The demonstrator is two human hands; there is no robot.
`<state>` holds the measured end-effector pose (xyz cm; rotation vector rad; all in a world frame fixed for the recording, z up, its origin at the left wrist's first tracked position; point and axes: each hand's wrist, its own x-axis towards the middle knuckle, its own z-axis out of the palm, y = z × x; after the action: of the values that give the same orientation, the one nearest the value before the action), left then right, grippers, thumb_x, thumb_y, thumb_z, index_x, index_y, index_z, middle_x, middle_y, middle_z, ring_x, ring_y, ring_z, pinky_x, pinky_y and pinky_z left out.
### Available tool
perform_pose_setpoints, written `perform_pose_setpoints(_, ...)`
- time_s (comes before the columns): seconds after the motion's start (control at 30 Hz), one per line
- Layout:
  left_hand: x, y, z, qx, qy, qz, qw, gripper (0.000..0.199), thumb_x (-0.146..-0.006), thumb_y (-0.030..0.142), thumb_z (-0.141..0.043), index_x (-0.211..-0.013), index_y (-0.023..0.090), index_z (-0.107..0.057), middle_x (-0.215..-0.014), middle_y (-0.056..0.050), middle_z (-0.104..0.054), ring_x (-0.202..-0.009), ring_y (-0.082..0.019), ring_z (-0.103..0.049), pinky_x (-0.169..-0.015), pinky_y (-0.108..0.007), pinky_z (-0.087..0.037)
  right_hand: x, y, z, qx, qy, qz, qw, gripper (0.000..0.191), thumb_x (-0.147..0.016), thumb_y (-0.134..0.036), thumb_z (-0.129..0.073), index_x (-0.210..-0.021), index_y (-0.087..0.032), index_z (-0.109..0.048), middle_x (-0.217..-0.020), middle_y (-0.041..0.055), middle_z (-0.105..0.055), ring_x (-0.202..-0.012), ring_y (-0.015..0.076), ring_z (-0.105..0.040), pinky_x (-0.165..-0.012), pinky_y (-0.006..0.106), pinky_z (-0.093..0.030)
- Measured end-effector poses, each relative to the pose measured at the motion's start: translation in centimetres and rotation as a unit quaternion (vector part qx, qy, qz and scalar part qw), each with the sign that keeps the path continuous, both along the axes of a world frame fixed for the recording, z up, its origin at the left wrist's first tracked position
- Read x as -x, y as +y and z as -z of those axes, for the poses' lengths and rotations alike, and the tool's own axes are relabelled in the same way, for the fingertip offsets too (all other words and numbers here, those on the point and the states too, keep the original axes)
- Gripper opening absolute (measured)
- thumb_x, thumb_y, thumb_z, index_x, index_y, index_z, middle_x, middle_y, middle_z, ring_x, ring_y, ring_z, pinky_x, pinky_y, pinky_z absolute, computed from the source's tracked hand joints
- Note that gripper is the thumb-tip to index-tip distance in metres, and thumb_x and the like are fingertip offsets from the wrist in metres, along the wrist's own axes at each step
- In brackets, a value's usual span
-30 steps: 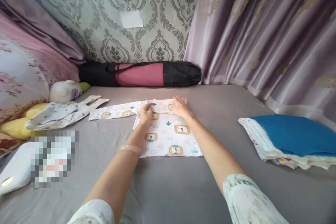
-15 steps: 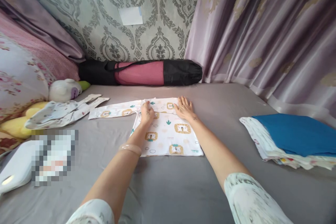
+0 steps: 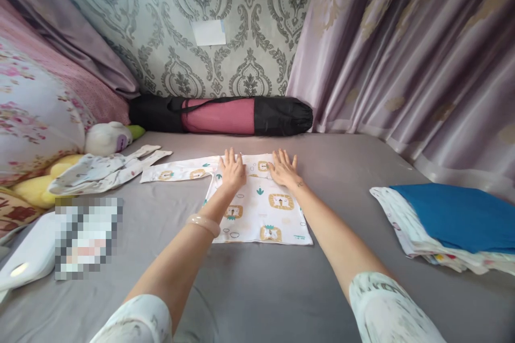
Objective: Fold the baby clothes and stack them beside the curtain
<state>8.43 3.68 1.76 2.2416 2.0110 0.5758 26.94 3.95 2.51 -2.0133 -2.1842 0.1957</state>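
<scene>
A small white long-sleeved shirt (image 3: 259,220) printed with lion faces lies flat on the grey sheet, one sleeve stretched out to the left. The other sleeve is folded across the upper part of the shirt. My left hand (image 3: 232,169) rests palm down near the shoulder on the left, fingers spread over the cloth. Flat on the upper right edge lies my right hand (image 3: 285,168), its fingers apart as well. Neither hand grips the fabric. Part of the shirt's top is hidden under both hands.
A folded stack of clothes (image 3: 446,220) with a blue piece on top lies at the right. Left are light baby pants (image 3: 94,174), plush toys (image 3: 105,138) and a white object (image 3: 32,249) beside a blurred-out item. A rolled mat (image 3: 219,116) in a black bag lies along the wall.
My left hand has gone from curled fingers to lying flat and spread on the shirt. My right hand stays in place on it. The view has shifted slightly.
</scene>
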Motion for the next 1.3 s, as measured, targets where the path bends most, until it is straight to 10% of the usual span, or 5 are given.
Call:
perform_pose_setpoints(0.17,-2.3,0.3,-0.2,0.012,0.085,0.112,0.990,0.052,-0.096,0.023,-0.028,-0.146,0.010,-0.037,-0.155,-0.015,-0.033,-0.148,-0.029,-0.016,-0.120,-0.050,-0.009,2.4,-0.5,-0.3,-0.059,-0.022,-0.112,0.992,0.058,-0.098,-0.031,-0.022,-0.152,-0.010,-0.028,-0.161,0.0092,-0.019,-0.149,0.0222,-0.010,-0.119,0.051,0.001)
perform_pose_setpoints(0.6,-1.2,0.9,0.8,0.070,0.123,0.113,0.983,0.057,-0.100,0.036,-0.021,-0.149,0.009,-0.033,-0.157,-0.014,-0.028,-0.147,-0.028,-0.021,-0.119,-0.048,-0.017,2.8,0.1,0.9,0.027,-0.004,-0.123,0.992,0.060,-0.098,-0.031,-0.017,-0.154,-0.012,-0.024,-0.161,0.0054,-0.018,-0.149,0.0183,-0.010,-0.120,0.042,-0.005)
perform_pose_setpoints(1.3,-0.4,1.3,2.1,0.051,0.089,-0.014,0.995,0.070,-0.098,0.048,-0.018,-0.149,0.003,-0.031,-0.156,-0.016,-0.030,-0.147,-0.030,-0.021,-0.119,-0.048,-0.016,1.9,0.0,1.1,0.009,-0.018,0.066,0.998,0.067,-0.099,-0.040,-0.017,-0.152,0.001,-0.020,-0.161,0.0166,-0.014,-0.148,0.0271,-0.009,-0.119,0.045,-0.004)
